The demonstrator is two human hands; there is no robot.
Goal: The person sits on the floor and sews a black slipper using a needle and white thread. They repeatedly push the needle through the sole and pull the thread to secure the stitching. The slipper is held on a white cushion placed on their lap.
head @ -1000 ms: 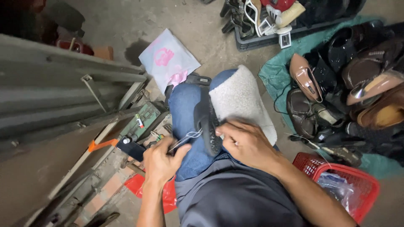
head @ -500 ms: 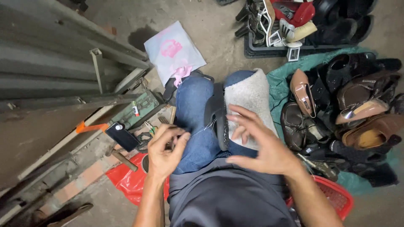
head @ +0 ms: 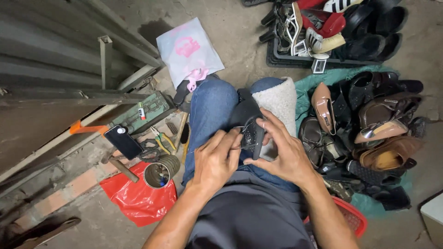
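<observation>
A black shoe (head: 248,121) lies across my lap, on my blue jeans and beside a grey fleecy pad (head: 278,102) on my right knee. My right hand (head: 282,150) cups the shoe from the right, thumb and fingers curled around its edge. My left hand (head: 217,159) presses in from the left with fingertips pinched at the shoe's side, where a thin thread shows. Whether a needle is in those fingers cannot be told.
A heap of worn shoes (head: 369,133) lies on green cloth at the right, more in a black tray (head: 332,27) beyond. At the left are a phone (head: 122,141), pliers (head: 160,140), a tin can (head: 158,173), a red bag (head: 138,198), a white bag (head: 188,50) and metal rails (head: 69,64).
My left hand has moved in from the left to meet the shoe. My right hand has shifted lower around it. The view has tilted a little.
</observation>
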